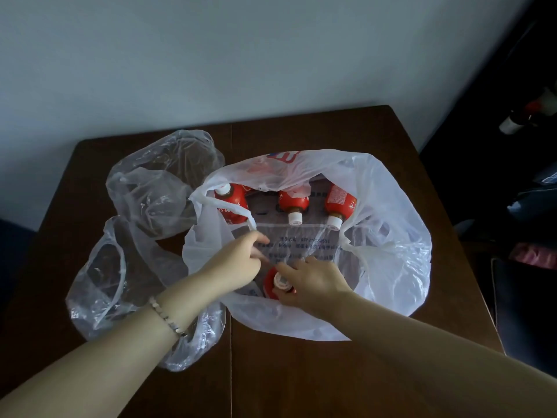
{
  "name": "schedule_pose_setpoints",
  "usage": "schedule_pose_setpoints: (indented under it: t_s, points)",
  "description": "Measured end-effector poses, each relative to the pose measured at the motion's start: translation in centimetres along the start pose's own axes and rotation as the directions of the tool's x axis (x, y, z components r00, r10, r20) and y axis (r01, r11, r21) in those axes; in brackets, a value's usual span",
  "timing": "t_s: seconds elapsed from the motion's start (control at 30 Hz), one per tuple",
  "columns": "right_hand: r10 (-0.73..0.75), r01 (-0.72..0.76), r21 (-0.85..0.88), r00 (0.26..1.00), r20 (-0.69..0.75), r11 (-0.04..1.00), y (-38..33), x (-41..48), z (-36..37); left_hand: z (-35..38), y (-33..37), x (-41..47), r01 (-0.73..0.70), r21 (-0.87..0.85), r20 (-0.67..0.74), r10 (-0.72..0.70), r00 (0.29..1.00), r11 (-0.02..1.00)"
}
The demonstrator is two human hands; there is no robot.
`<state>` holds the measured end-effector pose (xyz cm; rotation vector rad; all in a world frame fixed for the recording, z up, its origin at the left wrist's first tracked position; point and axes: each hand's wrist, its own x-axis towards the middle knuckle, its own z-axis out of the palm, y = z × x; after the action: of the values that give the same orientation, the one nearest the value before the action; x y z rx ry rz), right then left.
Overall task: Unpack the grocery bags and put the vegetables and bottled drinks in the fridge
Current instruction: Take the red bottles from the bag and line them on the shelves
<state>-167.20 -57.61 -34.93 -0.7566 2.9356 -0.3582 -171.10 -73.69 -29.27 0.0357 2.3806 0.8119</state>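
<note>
An open white grocery bag (394, 254) lies on the brown table (301, 375). Three red-labelled, white-capped drink bottles lie on their sides at its far side: the left bottle (233, 200), the middle bottle (294, 203) and the right bottle (339, 203). A fourth bottle (269, 286) is at the near side, cap up. My right hand (313, 285) grips this near bottle, thumb by the cap. My left hand (238, 263) reaches into the bag just left of it, fingers loosely curled and holding nothing I can see.
Two crumpled clear plastic bags lie to the left, the far clear bag (162, 182) and the near clear bag (102, 282). The table stands against a pale wall. Dark furniture and clutter (527, 297) fill the right side beyond the table edge.
</note>
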Motion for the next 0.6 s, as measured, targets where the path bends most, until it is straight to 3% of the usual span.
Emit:
schedule_pose_setpoints:
  t_s: [0.1, 0.17, 0.27, 0.37, 0.43, 0.6]
  points:
    - [0.041, -0.036, 0.058, 0.995, -0.094, 0.998, 1.0, 0.3, -0.6, -1.0, 1.3, 2.1, -0.176, 0.299, -0.034, 0.195, 0.980, 0.938]
    - [0.034, -0.031, 0.035, 0.996, -0.085, 0.999, 1.4, -0.2, -0.9, -0.9, 2.0, 4.4, -0.281, 0.544, 0.050, 0.304, 0.951, 0.791]
    - [-0.012, 0.010, -0.025, 0.999, -0.048, 1.000, 1.8, -0.6, -0.4, -0.5, 2.6, 8.7, -0.311, 0.792, 0.160, 0.313, 0.936, 0.525]
    - [-0.013, 0.011, -0.041, 0.999, -0.043, 0.999, 2.0, -0.4, -0.2, 0.4, 2.8, 11.8, -0.406, 0.881, 0.322, 0.322, 0.890, 0.242]
    - [-0.028, 0.027, -0.044, 0.999, -0.030, 0.999, 2.1, -0.4, -0.2, 1.2, 3.1, 12.8, -0.466, 0.878, 0.407, 0.336, 0.849, 0.112]
    - [0.045, -0.047, 0.068, 0.999, 0.027, 0.997, 1.8, -0.2, -0.9, 2.2, 3.1, 13.2, -0.481, 0.873, 0.408, 0.420, 0.811, 0.080]
